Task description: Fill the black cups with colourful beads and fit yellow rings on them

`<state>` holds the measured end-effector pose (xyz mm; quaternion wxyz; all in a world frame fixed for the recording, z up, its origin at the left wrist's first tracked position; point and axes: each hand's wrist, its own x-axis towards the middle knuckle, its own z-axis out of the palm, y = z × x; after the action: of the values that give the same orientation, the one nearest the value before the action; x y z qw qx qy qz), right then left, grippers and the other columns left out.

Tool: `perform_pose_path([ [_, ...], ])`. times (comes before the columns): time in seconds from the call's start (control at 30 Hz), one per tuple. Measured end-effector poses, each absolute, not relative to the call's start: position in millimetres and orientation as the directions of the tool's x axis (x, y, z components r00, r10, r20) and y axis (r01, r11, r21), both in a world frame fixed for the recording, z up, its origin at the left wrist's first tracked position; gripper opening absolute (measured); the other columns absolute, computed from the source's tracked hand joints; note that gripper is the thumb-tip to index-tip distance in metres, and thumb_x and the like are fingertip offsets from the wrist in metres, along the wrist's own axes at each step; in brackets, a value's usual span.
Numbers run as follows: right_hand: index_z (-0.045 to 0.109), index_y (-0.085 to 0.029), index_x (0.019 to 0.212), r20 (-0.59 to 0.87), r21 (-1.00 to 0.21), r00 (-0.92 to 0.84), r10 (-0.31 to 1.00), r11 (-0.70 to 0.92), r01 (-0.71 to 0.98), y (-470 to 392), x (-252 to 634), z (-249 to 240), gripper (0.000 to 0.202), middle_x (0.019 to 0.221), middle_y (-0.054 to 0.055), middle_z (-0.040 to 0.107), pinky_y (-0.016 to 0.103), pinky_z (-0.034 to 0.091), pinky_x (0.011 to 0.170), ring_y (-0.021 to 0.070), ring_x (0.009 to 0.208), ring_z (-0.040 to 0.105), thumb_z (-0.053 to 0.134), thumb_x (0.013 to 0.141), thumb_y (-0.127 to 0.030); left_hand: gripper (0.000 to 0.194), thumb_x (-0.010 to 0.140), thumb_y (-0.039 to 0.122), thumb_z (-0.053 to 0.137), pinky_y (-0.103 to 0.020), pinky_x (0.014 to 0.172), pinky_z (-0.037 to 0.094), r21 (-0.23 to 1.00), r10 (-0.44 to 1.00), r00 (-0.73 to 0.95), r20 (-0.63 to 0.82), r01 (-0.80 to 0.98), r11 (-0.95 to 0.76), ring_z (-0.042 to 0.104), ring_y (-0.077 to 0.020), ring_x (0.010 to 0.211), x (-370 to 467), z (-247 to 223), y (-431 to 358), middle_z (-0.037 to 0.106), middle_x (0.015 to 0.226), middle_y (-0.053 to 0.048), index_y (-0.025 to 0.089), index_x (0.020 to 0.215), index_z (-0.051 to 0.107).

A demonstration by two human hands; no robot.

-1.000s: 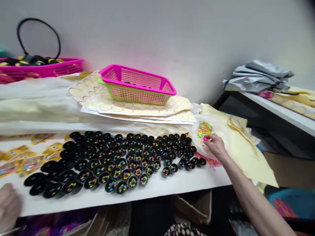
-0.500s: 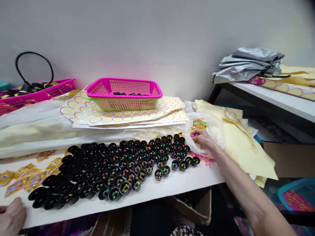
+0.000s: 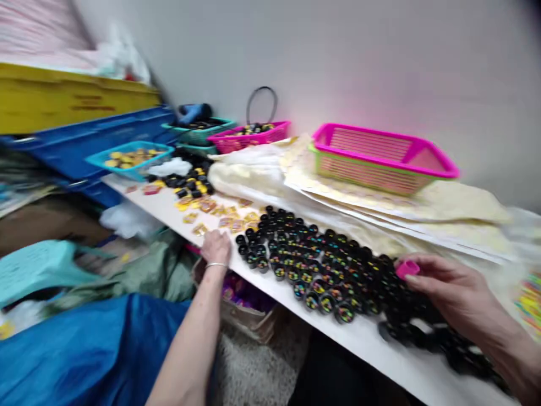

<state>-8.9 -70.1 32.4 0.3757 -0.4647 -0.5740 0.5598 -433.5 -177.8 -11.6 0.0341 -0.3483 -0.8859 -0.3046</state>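
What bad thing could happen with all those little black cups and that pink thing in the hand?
The little black cups stand packed together, and some sit close to the front edge of the white table. The right hand hovers just above them with a small pink piece in its fingertips, so a bump might tip cups and spill the coloured bits. The left hand rests at the edge beside the cups and could nudge some off.

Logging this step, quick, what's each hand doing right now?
Left hand: resting on the table edge by the black cups; open or closed cannot be told.
Right hand: pinching a small pink piece over the cups.
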Motion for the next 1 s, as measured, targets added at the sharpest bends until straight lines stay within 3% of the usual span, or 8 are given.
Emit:
perform_pose_path([
  [0.1, 0.069, -0.023, 0.092, -0.077, -0.991, -0.524, 0.848, -0.007, 0.134, -68.7, -96.9, 41.6, 0.035, 0.088, 0.005, 0.069, 0.030, 0.050, 0.070, 0.0190, 0.078, 0.062, 0.079, 0.059, -0.031, 0.030, 0.087, 0.038, 0.051, -0.036, 0.078, 0.049, 0.443, 0.474, -0.847, 0.240, 0.530, 0.723, 0.057, -0.0192, 0.092, -462.5, -34.7, -168.4, 0.057, 0.105, -0.008, 0.013, 0.103, 0.057],
  [0.2, 0.068, -0.018, 0.084, 0.002, -0.979, -0.655, 0.755, 0.134, 0.151, -51.8, -177.3, 43.7, 0.024, 0.077, 0.002, 0.066, 0.028, 0.046, 0.068, 0.0148, 0.071, 0.058, 0.073, 0.063, -0.029, 0.028, 0.087, 0.037, 0.046, -0.034, 0.068, 0.044, 0.415, 0.428, -0.874, 0.232, 0.487, 0.769, 0.057, -0.0214, 0.083, -471.4, -52.7, -156.3, 0.057, 0.097, -0.011, 0.013, 0.086, 0.061],
  [0.43, 0.064, -0.015, 0.074, 0.098, -0.883, -0.613, 0.784, 0.353, 0.309, 22.9, -277.7, 4.5, 0.019, 0.059, -0.003, 0.054, 0.024, 0.033, 0.052, 0.0103, 0.054, 0.042, 0.062, 0.061, -0.029, 0.033, 0.087, 0.043, 0.040, -0.029, 0.059, 0.031, 0.362, 0.417, -0.866, 0.276, 0.496, 0.790, 0.052, -0.0175, 0.071, -480.7, -71.5, -157.4, 0.054, 0.088, -0.006, 0.018, 0.076, 0.059],
  [0.7, 0.067, -0.018, 0.081, 0.145, -0.655, -0.609, 0.780, 0.537, 0.532, 44.0, -294.3, -15.5, 0.020, 0.058, -0.001, 0.055, 0.023, 0.033, 0.054, 0.0132, 0.057, 0.046, 0.054, 0.068, -0.027, 0.036, 0.088, 0.047, 0.039, -0.027, 0.054, 0.023, 0.329, 0.403, -0.863, 0.304, 0.492, 0.806, 0.041, -0.0131, 0.060, -481.7, -74.7, -158.6, 0.049, 0.080, -0.002, 0.018, 0.068, 0.051],
  [1.0, 0.067, -0.020, 0.082, 0.023, -0.266, -0.791, 0.612, 0.766, 0.585, 45.6, -297.3, 7.9, 0.023, 0.087, 0.004, 0.063, 0.024, 0.036, 0.065, 0.0170, 0.081, 0.057, 0.044, 0.079, -0.016, 0.035, 0.088, 0.044, 0.038, -0.028, 0.053, 0.024, 0.373, 0.433, -0.830, 0.353, 0.549, 0.748, 0.040, -0.0134, 0.061, -488.8, -84.5, -160.8, 0.045, 0.077, -0.002, 0.018, 0.066, 0.048],
])
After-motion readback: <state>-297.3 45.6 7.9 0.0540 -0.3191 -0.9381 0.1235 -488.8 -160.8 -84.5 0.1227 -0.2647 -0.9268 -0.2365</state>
